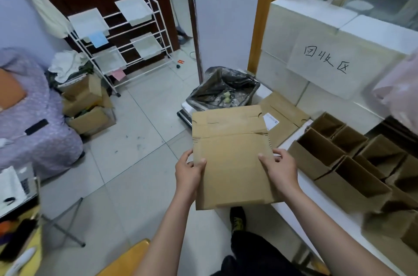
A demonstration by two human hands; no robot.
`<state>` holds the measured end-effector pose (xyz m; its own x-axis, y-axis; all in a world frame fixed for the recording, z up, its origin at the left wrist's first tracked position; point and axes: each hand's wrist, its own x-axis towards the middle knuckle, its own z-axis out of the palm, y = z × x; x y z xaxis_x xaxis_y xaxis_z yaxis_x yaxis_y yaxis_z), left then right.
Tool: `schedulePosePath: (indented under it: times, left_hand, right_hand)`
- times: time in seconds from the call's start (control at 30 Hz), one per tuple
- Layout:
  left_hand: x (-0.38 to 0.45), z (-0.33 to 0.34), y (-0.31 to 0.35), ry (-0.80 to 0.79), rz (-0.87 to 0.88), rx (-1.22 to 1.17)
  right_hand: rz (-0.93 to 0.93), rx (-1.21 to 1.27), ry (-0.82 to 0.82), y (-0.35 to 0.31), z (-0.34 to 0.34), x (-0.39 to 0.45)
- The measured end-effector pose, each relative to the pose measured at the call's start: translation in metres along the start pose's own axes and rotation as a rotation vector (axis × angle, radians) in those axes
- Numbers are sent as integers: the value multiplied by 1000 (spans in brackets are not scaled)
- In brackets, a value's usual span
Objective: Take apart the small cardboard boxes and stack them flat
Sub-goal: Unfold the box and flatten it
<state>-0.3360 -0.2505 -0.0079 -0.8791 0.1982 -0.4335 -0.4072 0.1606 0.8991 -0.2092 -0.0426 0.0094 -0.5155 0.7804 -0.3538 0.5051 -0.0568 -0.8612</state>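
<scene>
Gripping a flattened brown cardboard box (230, 158) by its side edges, the person's left hand (188, 170) and right hand (279, 168) hold it up mid-air at centre. At three o'clock, several open brown boxes (352, 162) still stand on the white ledge (321, 223). Farther, at one o'clock, one flat brown sheet (285, 117) lies; most work remains.

Both my bare forearms reach forward, elbows low. My left hand (188, 170) grips the flattened cardboard box (230, 153) at its left edge, thumb on top. My right hand (279, 168) grips the right edge, thumb over the face, fingers behind.
</scene>
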Motion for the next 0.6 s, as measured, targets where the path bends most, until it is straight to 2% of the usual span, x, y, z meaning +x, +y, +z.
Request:
schedulePosePath:
  times: [0.3, 0.6]
  left_hand:
    - [73, -15, 47, 65, 19, -51]
    - [163, 21, 108, -45, 39, 68]
  right_hand:
    - [-57, 31, -21, -51, 62, 62]
    - [-5, 106, 73, -84, 85, 142]
